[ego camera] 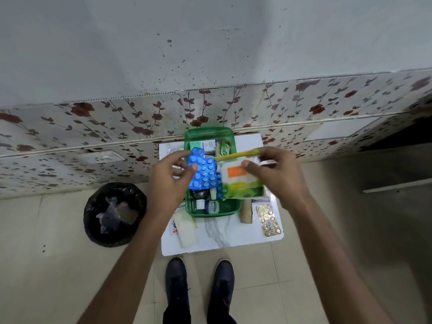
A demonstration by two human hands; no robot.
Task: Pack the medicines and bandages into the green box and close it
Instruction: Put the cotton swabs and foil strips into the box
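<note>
- Two dark shoes [198,288] are standing on the tiled floor, nearest the viewer, toes pointing at the tabletop.
- A small white tabletop [217,232] is sitting against the flowered wall tiles.
- A gold blister strip [268,220] is lying on the tabletop's right side, just beside a tan roll [246,212].
- A pale cream bandage pack [187,228] is lying at the tabletop's near left, touching the box's near corner.
- A black-lined waste bin [115,213] is standing on the floor, left of the tabletop.
- The green box [210,133], lid not on, is sitting on the tabletop's middle; small bottles [208,205] are standing at its near end and cartons [202,146] are lying at its far end.
- The left hand [170,176] is hovering over the box's left edge, its grip pinching a blue blister sheet [205,174] between thumb and fingers.
- The right hand [275,174] is hovering over the box's right edge, its grip closing on a white, orange and green medicine carton [236,181], held tilted above the box.
- A yellow-green strip [236,155] is showing along the carton's far edge; what it belongs to is unclear.
</note>
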